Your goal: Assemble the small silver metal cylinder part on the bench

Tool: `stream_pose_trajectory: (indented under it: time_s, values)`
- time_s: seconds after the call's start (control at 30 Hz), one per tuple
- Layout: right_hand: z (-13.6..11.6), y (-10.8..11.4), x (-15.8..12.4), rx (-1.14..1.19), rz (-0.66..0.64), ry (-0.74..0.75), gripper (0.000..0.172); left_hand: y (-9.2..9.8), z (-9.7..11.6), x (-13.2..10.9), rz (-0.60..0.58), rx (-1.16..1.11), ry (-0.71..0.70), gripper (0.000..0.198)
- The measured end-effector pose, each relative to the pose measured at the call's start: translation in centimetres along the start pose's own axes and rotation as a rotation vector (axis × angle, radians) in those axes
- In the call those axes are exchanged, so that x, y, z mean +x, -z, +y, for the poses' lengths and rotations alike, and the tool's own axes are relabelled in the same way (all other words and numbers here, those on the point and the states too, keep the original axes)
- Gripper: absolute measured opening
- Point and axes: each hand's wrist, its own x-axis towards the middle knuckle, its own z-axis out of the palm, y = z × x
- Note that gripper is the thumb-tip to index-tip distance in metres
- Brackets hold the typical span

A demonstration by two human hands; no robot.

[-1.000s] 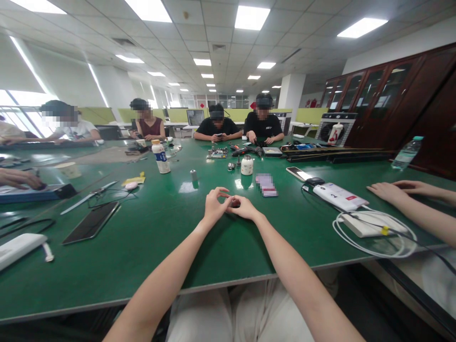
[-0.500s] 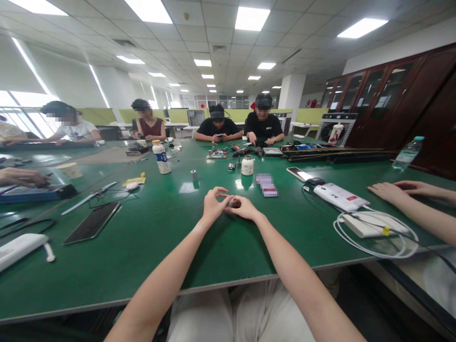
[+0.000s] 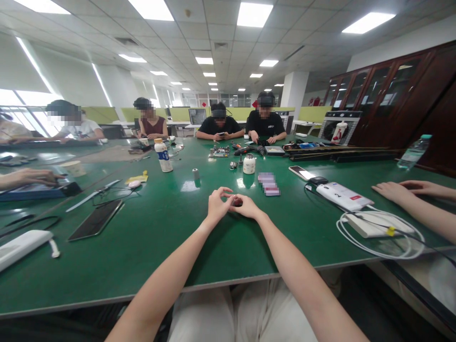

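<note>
My left hand [image 3: 220, 204] and my right hand [image 3: 248, 207] meet over the green table [image 3: 156, 256], fingertips pressed together around a small dark, reddish object [image 3: 237, 202]. Fingers cover most of it, so its kind cannot be made out. Beyond the hands stands a small white bottle [image 3: 249, 164], upright, with a dark opening at its top. A phone with a lit, blurred screen [image 3: 270, 184] lies to the right of my right hand. To the left, a small grey metal cylinder [image 3: 195, 174] is standing apart from my left hand.
A labelled drink bottle [image 3: 164, 156], a dark tablet [image 3: 96, 220] and cables are on the left. Power banks [image 3: 344, 195] with a coiled white cable lie right, near another person's hand [image 3: 392, 194]. Tools and a circuit board [image 3: 219, 151] sit farther back; several people sit around.
The view has shifted slightly. My hands stay together; the object between the fingers now shows dark reddish where it looked silvery before. A co-worker's hand at the left has moved a little.
</note>
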Motion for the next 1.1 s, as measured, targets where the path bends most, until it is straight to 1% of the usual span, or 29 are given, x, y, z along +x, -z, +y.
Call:
stream_pose_trajectory:
  time_s: [0.13, 0.23, 0.33, 0.47, 0.63, 0.73, 0.8, 0.9, 1.0, 1.1]
  values:
    - [-0.2, 0.1, 0.0, 0.001, -0.013, -0.003, 0.036, -0.2, 0.0, -0.1, 0.048, -0.054, -0.004, 0.015]
    - [-0.2, 0.1, 0.0, 0.006, -0.014, -0.012, 0.037, 0.0, 0.3, 0.0, 0.073, -0.025, -0.015, 0.017]
    - [-0.2, -0.1, 0.0, 0.022, -0.013, -0.019, 0.038, 0.4, 0.5, 0.1, 0.043, 0.031, -0.011, 0.019]
    - [-0.1, -0.2, -0.1, 0.048, -0.015, -0.023, 0.038, 0.6, 0.3, 0.2, -0.002, 0.008, 0.025, 0.021]
    - [-0.3, -0.2, -0.2, 0.066, -0.011, -0.026, 0.037, 0.8, -0.1, 0.3, -0.095, -0.163, 0.02, 0.023]
    - [-0.6, -0.1, -0.3, 0.065, -0.014, -0.027, 0.038, 1.2, -0.3, 0.6, -0.139, -0.267, 0.057, 0.025]
    - [-0.8, 0.0, -0.3, 0.063, -0.014, -0.033, 0.038, 1.4, -0.6, 0.9, -0.151, -0.293, 0.095, 0.026]
    - [-1.1, 0.1, -0.5, 0.066, -0.02, -0.04, 0.038, 1.7, -1.2, 1.2, -0.153, -0.267, 0.12, 0.029]
    - [-1.3, 0.2, -0.6, 0.065, -0.025, -0.037, 0.037, 1.6, -1.5, 1.3, -0.15, -0.246, 0.129, 0.034]
    - [-1.3, 0.2, -0.6, 0.061, -0.022, -0.036, 0.035, 1.4, -1.3, 1.0, -0.137, -0.224, 0.129, 0.034]
